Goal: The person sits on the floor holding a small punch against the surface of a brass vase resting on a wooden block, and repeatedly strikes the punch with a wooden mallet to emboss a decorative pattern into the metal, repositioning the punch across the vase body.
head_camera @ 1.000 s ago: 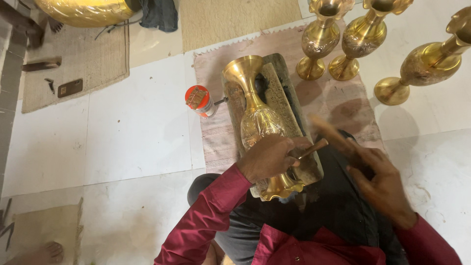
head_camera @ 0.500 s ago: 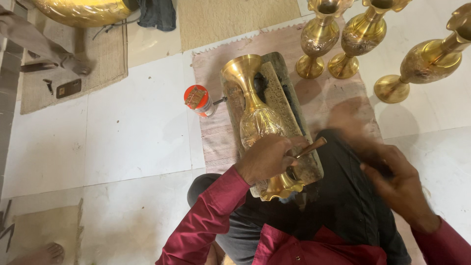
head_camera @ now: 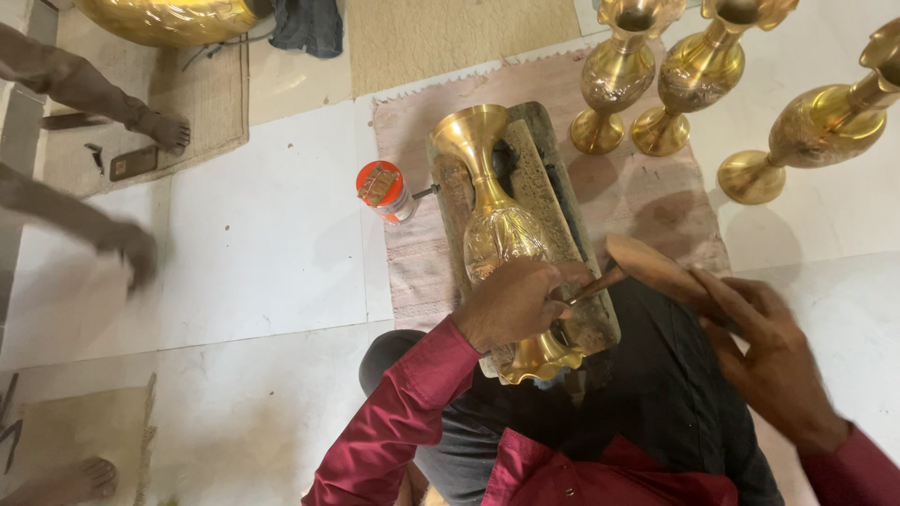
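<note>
Lying on its side along a dark wooden block (head_camera: pixel 548 178), a brass vase (head_camera: pixel 497 234) is steadied by the left hand (head_camera: pixel 514 302), its flared mouth pointing away from the person and its foot nearest the lap; the block rests on a pinkish mat (head_camera: pixel 647 197) spread over the white tiled floor (head_camera: pixel 262 244). The left hand is closed over the lower body of the vase and also pinches a thin chisel (head_camera: pixel 589 286), whose tip is hidden under the fingers; the right hand (head_camera: pixel 769 342) is wrapped around the handle of a wooden mallet (head_camera: pixel 656 267), whose head is seen just beside the chisel's outer end, though contact cannot be told because of blur. The two hands are held apart, each clamped on its own tool. An orange-capped small bottle (head_camera: pixel 382 187) stands at the mat's left edge, just beside the block; three upright brass vases (head_camera: pixel 694 75) stand beyond the block to the right. Bare feet of other people (head_camera: pixel 164 131) are seen at the far left, well apart from the work.
</note>
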`<action>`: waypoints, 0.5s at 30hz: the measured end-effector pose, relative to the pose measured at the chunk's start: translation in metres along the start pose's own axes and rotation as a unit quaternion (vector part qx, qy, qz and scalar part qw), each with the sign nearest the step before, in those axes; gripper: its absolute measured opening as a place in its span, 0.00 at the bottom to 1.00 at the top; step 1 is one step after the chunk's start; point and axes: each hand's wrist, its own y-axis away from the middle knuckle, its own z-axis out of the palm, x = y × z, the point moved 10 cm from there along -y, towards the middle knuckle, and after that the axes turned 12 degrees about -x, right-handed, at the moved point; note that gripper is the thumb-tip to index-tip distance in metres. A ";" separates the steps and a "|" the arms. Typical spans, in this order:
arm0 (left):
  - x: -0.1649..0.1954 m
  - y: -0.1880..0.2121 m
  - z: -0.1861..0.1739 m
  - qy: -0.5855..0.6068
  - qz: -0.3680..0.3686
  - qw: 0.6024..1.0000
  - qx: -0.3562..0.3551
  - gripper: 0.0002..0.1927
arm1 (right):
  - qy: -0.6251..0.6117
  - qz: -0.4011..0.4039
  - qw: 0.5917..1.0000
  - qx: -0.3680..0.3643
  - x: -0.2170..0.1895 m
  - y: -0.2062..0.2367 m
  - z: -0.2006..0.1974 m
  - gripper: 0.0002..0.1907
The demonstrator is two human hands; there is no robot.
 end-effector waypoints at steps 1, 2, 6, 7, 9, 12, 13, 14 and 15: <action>-0.001 0.002 -0.002 0.008 0.005 1.000 0.009 0.24 | -0.040 -0.003 0.999 0.007 0.001 -0.001 -0.003 0.35; -0.001 0.004 -0.002 0.016 0.009 1.000 0.015 0.24 | -0.081 -0.003 0.997 0.014 0.003 -0.001 -0.006 0.35; -0.007 0.018 -0.006 0.074 0.053 0.996 0.016 0.25 | -0.189 0.066 0.980 -0.016 0.012 -0.008 0.003 0.35; -0.011 0.022 -0.006 0.083 0.051 0.995 0.014 0.25 | -0.093 0.016 0.995 -0.017 -0.004 -0.012 0.000 0.35; -0.014 0.030 -0.004 0.118 0.063 0.991 0.020 0.26 | 0.099 -0.087 0.991 -0.021 -0.037 -0.016 0.005 0.36; -0.015 0.037 -0.001 0.181 0.096 0.978 0.030 0.26 | 0.086 -0.124 0.988 -0.030 -0.051 -0.019 0.008 0.39; -0.017 0.037 0.000 0.192 0.097 0.976 0.028 0.25 | 0.092 -0.122 0.988 -0.031 -0.052 -0.022 0.008 0.38; -0.019 0.037 0.001 0.203 0.098 0.974 0.026 0.25 | 0.098 -0.119 0.988 -0.033 -0.053 -0.022 0.007 0.38; -0.019 0.038 0.003 0.205 0.102 0.973 0.024 0.25 | 0.104 -0.115 0.987 -0.037 -0.054 -0.022 0.007 0.37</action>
